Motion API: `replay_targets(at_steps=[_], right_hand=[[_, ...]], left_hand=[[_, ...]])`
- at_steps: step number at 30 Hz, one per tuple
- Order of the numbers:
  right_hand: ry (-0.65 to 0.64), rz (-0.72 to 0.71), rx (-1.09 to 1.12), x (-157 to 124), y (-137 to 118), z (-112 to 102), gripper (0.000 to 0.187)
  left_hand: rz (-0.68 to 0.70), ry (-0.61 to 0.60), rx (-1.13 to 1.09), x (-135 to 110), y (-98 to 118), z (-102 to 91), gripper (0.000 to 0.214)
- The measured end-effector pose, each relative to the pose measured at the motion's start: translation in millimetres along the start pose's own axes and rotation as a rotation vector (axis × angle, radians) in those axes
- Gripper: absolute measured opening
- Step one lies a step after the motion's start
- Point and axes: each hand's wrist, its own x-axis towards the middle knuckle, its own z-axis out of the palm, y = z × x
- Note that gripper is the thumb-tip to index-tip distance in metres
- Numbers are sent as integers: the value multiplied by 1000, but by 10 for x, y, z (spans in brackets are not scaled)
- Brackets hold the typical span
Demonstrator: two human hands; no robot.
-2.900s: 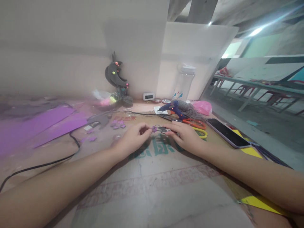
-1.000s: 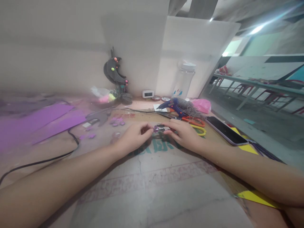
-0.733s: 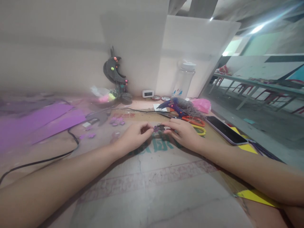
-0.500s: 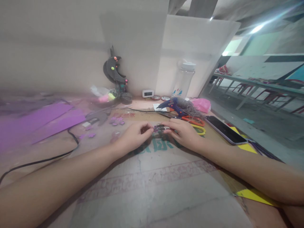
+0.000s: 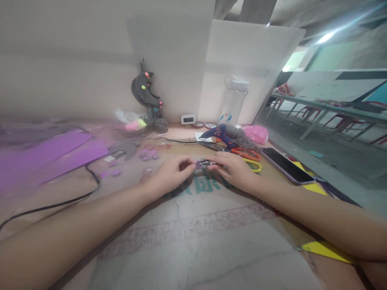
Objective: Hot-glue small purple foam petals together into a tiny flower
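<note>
In the head view, my left hand [image 5: 172, 173] is closed in a pinch at the middle of the table, thumb and forefinger on the edge of a small purple piece [image 5: 198, 164]. My right hand [image 5: 234, 169] faces it, its fingers closed round a small dark, shiny metal tool [image 5: 207, 163] whose kind is too small to make out. The tool's tip meets the purple piece between the two hands. Left of my left hand lie several purple flower-shaped cutouts [image 5: 148, 154]. Beyond my right hand are scissors with yellow handles [image 5: 254, 165] and scissors with orange handles [image 5: 246, 153].
A blue glue gun [image 5: 219, 135] rests beside grey yarn [image 5: 238, 135]. A phone [image 5: 286, 165] lies at the right, purple sheets [image 5: 66, 157] at the left. A black cord [image 5: 60, 201] crosses the left side. Along the back stand a bottle [image 5: 234, 100], a small clock [image 5: 188, 119] and a dark crescent ornament [image 5: 145, 90].
Both hands stay nearly in place. The small metal tool and the purple piece have shifted slightly between the fingers and show more clearly.
</note>
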Motion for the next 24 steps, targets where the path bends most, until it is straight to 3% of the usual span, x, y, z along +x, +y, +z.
replay_targets(at_steps=[5, 8, 14, 18, 24], right_hand=[[-9, 25, 22, -2, -8, -5, 31], [-8, 121, 79, -5, -21, -3, 30], [231, 324, 237, -1, 14, 3, 32], [202, 364, 284, 14, 33, 11, 32], [96, 278, 226, 26, 34, 55, 40]], left_hand=[[-21, -22, -30, 3, 18, -3, 23], [-23, -20, -19, 3, 22, -4, 23], [-12, -9, -18, 0, -11, 6, 23], [9, 15, 3, 5, -17, 2, 23], [16, 15, 23, 0, -6, -1, 24]])
